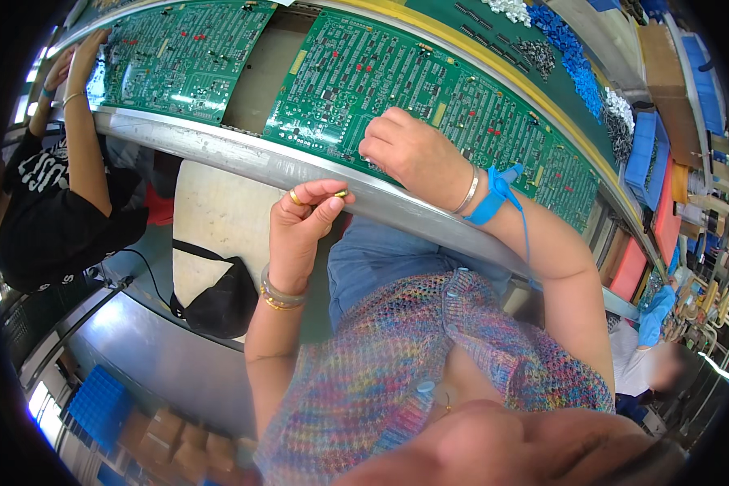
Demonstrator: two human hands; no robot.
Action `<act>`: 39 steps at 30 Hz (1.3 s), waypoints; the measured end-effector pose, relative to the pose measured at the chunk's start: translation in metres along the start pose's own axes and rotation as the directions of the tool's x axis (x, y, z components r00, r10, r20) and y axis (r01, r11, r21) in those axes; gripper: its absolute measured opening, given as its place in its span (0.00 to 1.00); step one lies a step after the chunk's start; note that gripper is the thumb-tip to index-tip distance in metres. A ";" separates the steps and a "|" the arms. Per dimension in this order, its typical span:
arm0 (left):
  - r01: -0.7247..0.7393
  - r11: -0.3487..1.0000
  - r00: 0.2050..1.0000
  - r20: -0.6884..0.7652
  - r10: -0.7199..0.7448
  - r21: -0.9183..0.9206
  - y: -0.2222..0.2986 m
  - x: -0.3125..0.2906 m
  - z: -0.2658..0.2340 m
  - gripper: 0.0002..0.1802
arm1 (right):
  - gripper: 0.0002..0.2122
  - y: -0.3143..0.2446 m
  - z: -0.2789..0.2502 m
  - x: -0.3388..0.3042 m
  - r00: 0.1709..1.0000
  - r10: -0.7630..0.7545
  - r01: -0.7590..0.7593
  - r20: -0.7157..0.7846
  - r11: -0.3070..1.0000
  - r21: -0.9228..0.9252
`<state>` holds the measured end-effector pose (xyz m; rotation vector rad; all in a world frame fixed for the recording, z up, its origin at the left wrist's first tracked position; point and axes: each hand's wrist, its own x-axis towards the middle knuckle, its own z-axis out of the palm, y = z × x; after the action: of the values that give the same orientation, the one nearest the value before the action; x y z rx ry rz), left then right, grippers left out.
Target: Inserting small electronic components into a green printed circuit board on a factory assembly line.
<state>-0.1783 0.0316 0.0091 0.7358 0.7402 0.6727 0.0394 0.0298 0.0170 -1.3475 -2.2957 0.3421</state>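
Observation:
My left hand (301, 223) is closed in a pinch, thumb and forefinger holding a small yellow-green electronic component (342, 193) just in front of the metal rail. Over the near edge of a green circuit board (340, 89), my right hand (419, 154) has its fingers drawn together and pointing down. Whatever those fingertips may hold is hidden behind the hand. The board carries rows of dark chips, several red parts and pale yellow strips. A blue wrist strap (496, 196) with a thin cord sits on my right wrist.
A second green board (178, 61) lies to the left, beyond a gap. A metal rail (243, 151) runs along the front. Blue, white and dark small parts (571, 61) are heaped at the far right near a blue bin (646, 158). Another person's hands (77, 65) reach in at the left.

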 end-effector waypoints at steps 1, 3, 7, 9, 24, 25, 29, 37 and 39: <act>-0.051 0.997 0.997 -0.055 0.055 0.066 -0.001 0.001 0.006 0.10 | 0.06 -0.001 0.001 0.000 1.000 0.001 -0.001 0.000 1.000 -0.001; -0.098 0.986 0.988 -0.104 0.113 0.134 -0.004 0.002 0.013 0.09 | 0.06 -0.004 0.002 0.001 1.000 -0.023 0.023 0.007 0.998 -0.058; -0.226 0.951 0.965 -0.083 0.248 0.211 -0.010 0.005 0.015 0.07 | 0.07 -0.008 -0.002 0.002 0.998 -0.030 0.035 0.056 0.995 -0.092; -0.236 0.946 0.963 -0.079 0.259 0.221 -0.011 0.009 0.015 0.07 | 0.09 -0.010 -0.008 -0.004 0.984 0.023 0.009 -0.176 0.984 0.180; -0.038 0.951 0.994 0.086 0.067 -0.307 0.027 0.073 0.022 0.15 | 0.04 0.041 -0.049 -0.037 0.929 0.245 -0.259 -0.279 0.966 -0.015; -0.036 0.952 0.994 0.086 0.066 -0.305 0.028 0.077 0.019 0.15 | 0.04 0.044 -0.045 -0.036 0.936 0.246 -0.259 -0.252 0.966 -0.019; -0.004 0.998 0.996 0.091 0.010 -0.060 0.029 0.087 0.017 0.11 | 0.05 0.047 -0.038 -0.034 0.960 0.197 -0.208 -0.198 0.977 -0.038; -0.016 0.867 0.995 0.095 -0.036 0.497 0.033 0.093 0.025 0.09 | 0.04 0.046 -0.035 -0.034 0.976 0.161 -0.172 -0.146 0.983 -0.067; -0.020 0.778 0.990 0.120 -0.072 0.628 0.032 0.095 0.024 0.09 | 0.04 0.046 -0.034 -0.034 0.978 0.148 -0.161 -0.148 0.984 -0.079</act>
<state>-0.1152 0.1123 0.0135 1.3742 0.8530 0.3280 0.1056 0.0228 0.0184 -1.5486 -2.1185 0.1855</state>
